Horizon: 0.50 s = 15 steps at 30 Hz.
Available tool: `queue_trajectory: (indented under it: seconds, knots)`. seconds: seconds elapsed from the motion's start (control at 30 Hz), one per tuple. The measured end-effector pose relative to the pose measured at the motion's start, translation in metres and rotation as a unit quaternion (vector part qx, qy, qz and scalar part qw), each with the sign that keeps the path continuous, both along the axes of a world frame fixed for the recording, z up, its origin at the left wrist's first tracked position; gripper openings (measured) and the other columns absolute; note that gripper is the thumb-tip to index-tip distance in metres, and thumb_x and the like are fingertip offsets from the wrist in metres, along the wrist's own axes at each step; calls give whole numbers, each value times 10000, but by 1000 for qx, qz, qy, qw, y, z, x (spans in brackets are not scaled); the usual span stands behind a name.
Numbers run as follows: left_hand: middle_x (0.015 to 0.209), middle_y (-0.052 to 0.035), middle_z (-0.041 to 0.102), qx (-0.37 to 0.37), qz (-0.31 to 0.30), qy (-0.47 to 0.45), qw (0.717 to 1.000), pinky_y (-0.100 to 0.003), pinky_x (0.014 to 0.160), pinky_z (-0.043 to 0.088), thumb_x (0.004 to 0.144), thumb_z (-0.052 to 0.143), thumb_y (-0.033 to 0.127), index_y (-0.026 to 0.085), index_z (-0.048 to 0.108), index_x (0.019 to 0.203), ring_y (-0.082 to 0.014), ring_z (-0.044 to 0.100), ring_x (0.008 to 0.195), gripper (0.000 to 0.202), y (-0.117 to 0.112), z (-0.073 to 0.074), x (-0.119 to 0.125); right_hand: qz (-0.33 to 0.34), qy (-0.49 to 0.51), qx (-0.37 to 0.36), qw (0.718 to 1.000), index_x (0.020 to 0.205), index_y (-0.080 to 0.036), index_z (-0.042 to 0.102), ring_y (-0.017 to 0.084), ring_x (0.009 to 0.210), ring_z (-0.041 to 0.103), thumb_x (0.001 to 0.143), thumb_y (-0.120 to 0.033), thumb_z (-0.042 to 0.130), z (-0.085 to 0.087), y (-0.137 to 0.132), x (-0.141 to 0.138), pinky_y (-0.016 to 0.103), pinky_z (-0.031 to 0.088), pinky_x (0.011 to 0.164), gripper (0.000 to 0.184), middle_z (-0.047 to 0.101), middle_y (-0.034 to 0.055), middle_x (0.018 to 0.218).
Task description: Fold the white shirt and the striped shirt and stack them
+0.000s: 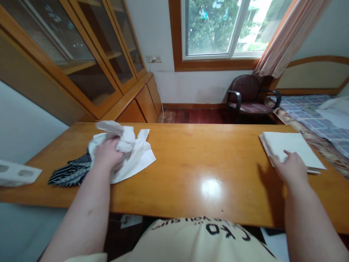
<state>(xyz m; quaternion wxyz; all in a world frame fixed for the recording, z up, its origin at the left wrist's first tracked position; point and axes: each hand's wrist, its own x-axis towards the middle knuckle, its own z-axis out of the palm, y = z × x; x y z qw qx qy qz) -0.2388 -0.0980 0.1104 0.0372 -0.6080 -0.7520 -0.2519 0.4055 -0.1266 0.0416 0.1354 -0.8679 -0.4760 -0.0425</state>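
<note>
At the left of the desk, my left hand (107,154) is closed on a crumpled white cloth (139,160), whose upper folds are lifted and slightly blurred. Dark fabric with white stripes (72,171) lies beside and partly under it. Toward the right end, my right hand (293,169) rests at the near left corner of a flat, squarish white stack (297,145). Its thumb and a finger are spread apart over the stack's edge; the other fingers are mostly hidden. Whether the stack is folded cloth or card I cannot tell.
A wooden desk (185,156) spans the view. On its left end sits a white slotted object (19,174). Beyond stand a glass-door cabinet (89,54), a dark red armchair (247,91) and a bed (313,109) along the right. A white cable (158,83) hangs from the wall socket.
</note>
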Motion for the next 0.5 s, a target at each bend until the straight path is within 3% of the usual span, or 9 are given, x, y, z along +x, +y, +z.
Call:
queue_trajectory:
  seconds: [0.07,0.13,0.2,0.3,0.37,0.5]
  knots:
    - [1255,-164,565,-123,6,58,991,-571,999,298,740,564,401,125,600,1130,-377,461,1183,479,13,-31,6,-14,-8,-78,997,1322,-50,468,378,1143,462,830,-564,457,-10,5,0,485,320,871,713,505,283,1240]
    - [1400,-159,444,-156,4,77,985,-601,1035,234,778,524,428,173,500,1289,-379,381,1274,572,20,-53,7,-4,-31,-119,992,1360,-91,432,409,1154,445,809,-611,471,-18,8,-1,520,288,870,759,486,276,1269]
    - [1451,-143,382,-155,9,80,985,-617,1049,201,799,498,465,223,413,1375,-376,344,1307,631,23,-63,5,-3,-70,-133,989,1352,-110,447,402,1126,468,823,-576,475,-22,10,-1,498,281,863,706,503,262,1251]
    - [1428,-159,400,-147,34,89,984,-612,1049,208,798,500,468,235,382,1400,-380,362,1294,656,22,-64,4,-54,-110,-135,983,1238,-55,550,354,1052,524,869,-507,424,-22,14,6,417,314,803,597,557,259,1156]
    - [1411,-167,413,-146,46,96,984,-608,1049,212,796,505,458,232,379,1402,-380,370,1289,659,22,-62,5,-88,-122,-138,979,1185,-2,575,344,1041,530,868,-523,423,-22,18,11,392,323,777,629,571,277,1110]
    - [1404,-167,418,-168,21,98,981,-589,1030,252,778,533,455,203,386,1397,-391,396,1259,685,23,-52,-2,-97,-96,-182,974,1157,-3,605,327,1032,548,886,-499,412,-18,26,18,367,335,733,597,600,279,1073]
